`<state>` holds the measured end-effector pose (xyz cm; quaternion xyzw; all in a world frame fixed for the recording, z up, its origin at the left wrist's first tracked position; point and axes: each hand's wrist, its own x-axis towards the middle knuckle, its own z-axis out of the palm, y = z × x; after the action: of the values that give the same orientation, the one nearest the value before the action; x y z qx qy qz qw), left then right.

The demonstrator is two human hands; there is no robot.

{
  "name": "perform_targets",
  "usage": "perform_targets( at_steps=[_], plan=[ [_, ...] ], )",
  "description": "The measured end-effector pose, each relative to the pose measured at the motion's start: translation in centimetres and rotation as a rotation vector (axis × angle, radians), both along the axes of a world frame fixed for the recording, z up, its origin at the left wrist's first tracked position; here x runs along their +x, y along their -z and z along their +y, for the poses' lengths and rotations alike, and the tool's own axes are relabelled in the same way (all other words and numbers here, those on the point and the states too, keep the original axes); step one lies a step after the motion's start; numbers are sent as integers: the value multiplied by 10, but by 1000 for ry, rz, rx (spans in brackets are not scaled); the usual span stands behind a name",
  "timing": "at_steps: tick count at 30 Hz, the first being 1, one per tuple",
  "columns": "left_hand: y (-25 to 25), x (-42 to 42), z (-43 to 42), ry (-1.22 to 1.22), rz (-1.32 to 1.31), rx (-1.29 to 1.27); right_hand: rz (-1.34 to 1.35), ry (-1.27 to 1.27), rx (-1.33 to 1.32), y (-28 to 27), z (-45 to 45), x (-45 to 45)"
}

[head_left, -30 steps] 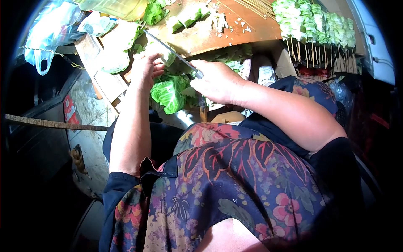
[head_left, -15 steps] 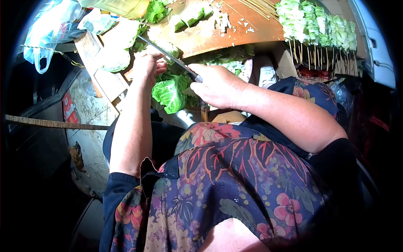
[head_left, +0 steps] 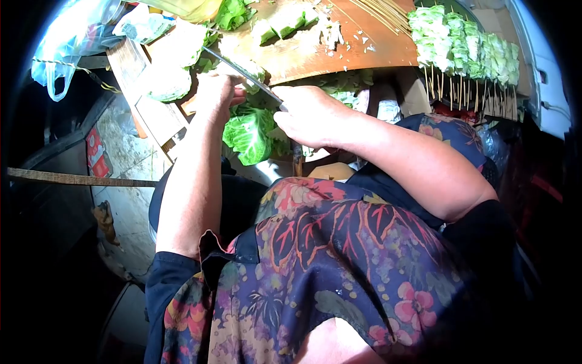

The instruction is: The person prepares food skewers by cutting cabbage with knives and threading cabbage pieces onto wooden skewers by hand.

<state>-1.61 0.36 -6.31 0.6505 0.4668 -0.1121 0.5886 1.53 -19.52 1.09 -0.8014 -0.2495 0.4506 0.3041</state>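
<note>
My right hand [head_left: 309,115] is closed around the handle of a long-bladed knife [head_left: 245,74], its blade slanting up and to the left. The blade lies across a pale leafy piece of cabbage [head_left: 257,71]. Just below the blade, my left hand [head_left: 217,94] has its fingers curled in; glare and the angle hide what they grip. A large green cabbage leaf [head_left: 248,136] hangs below my hands. To the left, more pale cabbage leaves [head_left: 167,82] lie by a wooden board [head_left: 154,118].
Cut cabbage chunks [head_left: 285,25] and scraps lie on an orange-brown tabletop [head_left: 370,57]. Bare wooden skewers [head_left: 379,12] are at the back, and several skewers threaded with cabbage [head_left: 464,42] stand at right. A plastic bag [head_left: 60,51] hangs at left. A small animal [head_left: 106,221] is on the floor.
The view has shifted slightly. My right hand has rolled a little, so the knife handle is more hidden. The left hand stays by the blade, fingers still curled.
</note>
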Motion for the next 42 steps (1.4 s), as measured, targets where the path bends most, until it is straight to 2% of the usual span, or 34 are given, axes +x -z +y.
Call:
perform_targets(
  at_steps=[10, 14, 20, 22, 24, 26, 31, 34, 36, 37, 40, 42],
  plan=[
    [-1, -1, -1, 17, 11, -28, -42, 32, 23, 41, 19, 2],
    [-9, -7, 0, 6, 27, -38, -79, 59, 56, 43, 13, -1],
    [1, -12, 22, -15, -7, 15, -121, 38, 87, 9, -4, 2],
    [-3, -11, 18, -35, -6, 64, -203, 2, -1, 1, -10, 9],
    [-3, -10, 17, -41, -6, 58, -207, 5, -25, 9, -18, 15],
    [0, -8, 19, -50, -7, 51, -324, 22, -45, 19, -24, 16],
    [8, -8, 28, -43, -12, 63, -319, -26, -102, 14, -32, 17],
    [7, -11, 29, -30, -43, 71, -304, -83, -80, 10, -38, 19],
    [7, -10, 32, -39, -38, 62, -200, -161, -25, -1, -43, 21],
    [7, -10, 33, -49, -34, 54, -112, -230, -95, -11, -44, 23],
    [1, -7, 31, -90, 5, 13, -25, -442, -85, -17, -53, 25],
    [-3, -7, 32, -73, -37, -15, -39, -439, -68, -14, -59, 24]
  ],
)
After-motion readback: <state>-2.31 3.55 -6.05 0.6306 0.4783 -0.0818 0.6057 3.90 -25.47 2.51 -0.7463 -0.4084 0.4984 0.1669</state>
